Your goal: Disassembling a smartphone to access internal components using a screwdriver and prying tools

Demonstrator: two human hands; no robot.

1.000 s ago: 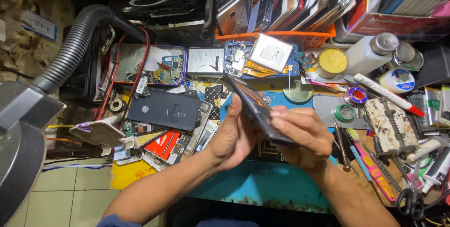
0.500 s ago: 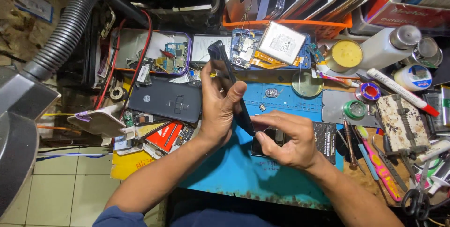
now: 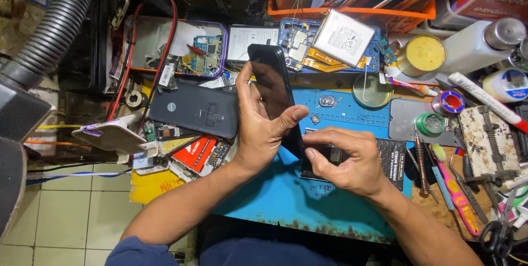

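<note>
The black phone (image 3: 273,93) now stands nearly upright over the blue mat (image 3: 275,200), lifted away from the low, flat tilt it had a second ago — the left hand (image 3: 263,128) has its grip wrapped around the phone's middle, thumb across the dark glass. The right hand (image 3: 346,159) has dropped to the phone's lower end, fingertips pinched narrow on the bottom edge, so the work has shifted from turning the phone over to handling that bottom edge — a dark back cover (image 3: 195,109) lies just left on the surface
</note>
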